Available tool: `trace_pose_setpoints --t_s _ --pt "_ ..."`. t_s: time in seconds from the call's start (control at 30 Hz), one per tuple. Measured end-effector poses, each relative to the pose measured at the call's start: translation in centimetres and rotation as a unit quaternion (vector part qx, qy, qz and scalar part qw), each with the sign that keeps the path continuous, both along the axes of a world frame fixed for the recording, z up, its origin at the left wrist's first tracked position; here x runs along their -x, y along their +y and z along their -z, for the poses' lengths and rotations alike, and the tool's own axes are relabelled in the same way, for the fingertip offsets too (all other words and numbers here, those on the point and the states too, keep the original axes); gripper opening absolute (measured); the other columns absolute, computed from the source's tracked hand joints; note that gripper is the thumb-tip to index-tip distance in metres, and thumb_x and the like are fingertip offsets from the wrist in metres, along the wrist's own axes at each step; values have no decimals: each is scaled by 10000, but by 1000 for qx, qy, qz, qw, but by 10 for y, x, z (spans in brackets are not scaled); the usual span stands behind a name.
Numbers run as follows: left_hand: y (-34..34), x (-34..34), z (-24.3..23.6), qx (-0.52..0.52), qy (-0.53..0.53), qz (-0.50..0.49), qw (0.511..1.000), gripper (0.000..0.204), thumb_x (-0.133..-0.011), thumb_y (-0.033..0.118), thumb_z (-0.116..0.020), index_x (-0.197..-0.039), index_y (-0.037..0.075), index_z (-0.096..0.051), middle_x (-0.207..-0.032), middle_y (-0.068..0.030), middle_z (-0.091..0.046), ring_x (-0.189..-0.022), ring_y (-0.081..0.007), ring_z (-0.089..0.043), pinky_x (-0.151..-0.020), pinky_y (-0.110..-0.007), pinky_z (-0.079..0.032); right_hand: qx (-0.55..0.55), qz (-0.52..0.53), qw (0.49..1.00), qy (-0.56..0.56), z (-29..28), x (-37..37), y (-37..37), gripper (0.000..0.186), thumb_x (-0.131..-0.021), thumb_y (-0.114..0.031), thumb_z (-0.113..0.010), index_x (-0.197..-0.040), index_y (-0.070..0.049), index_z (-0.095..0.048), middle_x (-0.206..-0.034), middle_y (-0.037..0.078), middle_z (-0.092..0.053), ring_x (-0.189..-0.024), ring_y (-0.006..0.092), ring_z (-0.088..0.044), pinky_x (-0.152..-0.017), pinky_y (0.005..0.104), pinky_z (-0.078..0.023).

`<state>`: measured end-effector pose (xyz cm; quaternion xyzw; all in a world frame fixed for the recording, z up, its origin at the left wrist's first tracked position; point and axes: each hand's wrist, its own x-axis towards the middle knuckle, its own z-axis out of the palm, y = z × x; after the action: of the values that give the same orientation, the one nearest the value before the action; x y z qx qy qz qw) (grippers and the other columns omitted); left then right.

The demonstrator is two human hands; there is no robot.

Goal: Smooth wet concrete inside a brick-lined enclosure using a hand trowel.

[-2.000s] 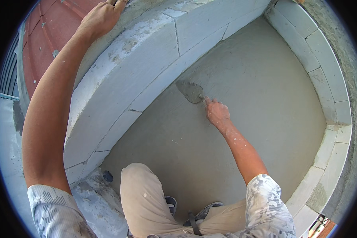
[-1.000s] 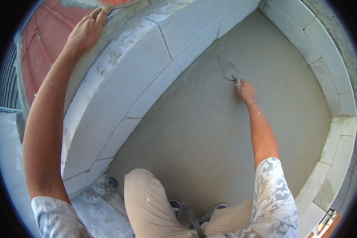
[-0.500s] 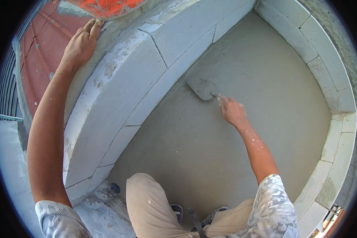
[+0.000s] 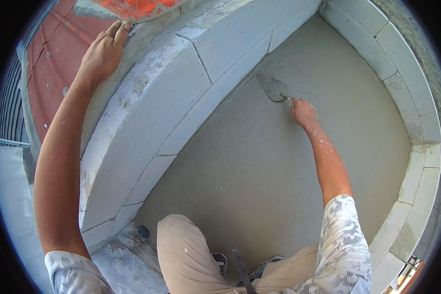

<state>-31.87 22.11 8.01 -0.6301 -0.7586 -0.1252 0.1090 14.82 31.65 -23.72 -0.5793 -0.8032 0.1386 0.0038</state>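
Trowel (image 4: 273, 89) on wet-looking grey mortar (image 4: 259, 161), near the foot of the left block wall (image 4: 147, 122), blade pointing toward that wall. The right hand (image 4: 304, 112) grasps it at the handle end, forearm extended over the surface. The left hand (image 4: 104, 53) lies palm down on the ledge (image 4: 154, 28) behind the wall, fingers extended and closed on nothing that shows, fingertips at the lower rim of an orange bucket (image 4: 141, 7).

For good working, the blade is best kept nearly flat, its leading edge slightly raised so that it glides rather than digs. Light, even, overlapping strokes should leave fewer ridges; near the wall, the edge is best run along the joint without scraping the blocks. The left arm probably serves as a prop, which suits so long a reach, provided weight stays off the bucket.

Hard to make out: the trowel's handle, mostly covered by the fingers; whether the blade tip touches the wall; and whether the left fingertips press the bucket or merely adjoin it. The left thumb is hidden, and the bucket is cut off by the upper border. The shoes (image 4: 220, 262) are partly covered by the trousers (image 4: 185, 252) and a dark strap (image 4: 242, 271).
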Motion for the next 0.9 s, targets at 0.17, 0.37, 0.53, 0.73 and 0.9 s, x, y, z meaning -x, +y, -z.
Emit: trace_pose_setpoints --t_s 0.17,0.37,0.53,0.73,0.9 --pt "2 2 1 -9 6 -8 1000 626 -1062 498 -313 -1481 66 -484 -1490 -168 -520 -1416 -333 -436 -1178 -400 -335 29 143 989 13 6 -30 44 337 -992 -280 -540 -1262 -94 -616 -1128 229 -701 -1123 428 -641 -945 527 -519" --pt "3 4 0 12 7 -19 1000 639 -1061 513 -301 -1486 68 -476 -1475 -171 -533 -1408 -334 -443 -1163 -409 -346 -8 273 961 37 22 -109 39 333 -964 -302 -578 -1211 -95 -664 -1172 236 -690 -1121 461 -633 -943 541 -514" --pt "-2 5 1 -8 13 -13 1000 643 -1058 518 -307 -1482 65 -477 -1453 -181 -548 -1402 -332 -452 -1153 -419 -360 -12 388 921 -11 23 -186 -12 310 -959 -254 -572 -1188 -66 -661 -1187 231 -688 -1123 458 -637 -935 532 -527" --pt "5 4 1 -1 30 0 1000 596 -1072 465 -293 -1487 77 -473 -1472 -160 -535 -1390 -333 -461 -1159 -400 -367 -97 229 965 79 -20 -109 -84 341 -988 -270 -575 -1257 -61 -586 -1097 224 -686 -1019 446 -655 -856 544 -523" --pt "3 12 7 -8 81 13 997 531 -1084 425 -258 -1482 166 -495 -1471 -147 -535 -1382 -335 -466 -1169 -409 -372 123 -166 977 44 -33 60 -208 455 -1020 -254 -521 -1436 -81 -461 -1150 229 -625 -1017 398 -675 -829 507 -575"
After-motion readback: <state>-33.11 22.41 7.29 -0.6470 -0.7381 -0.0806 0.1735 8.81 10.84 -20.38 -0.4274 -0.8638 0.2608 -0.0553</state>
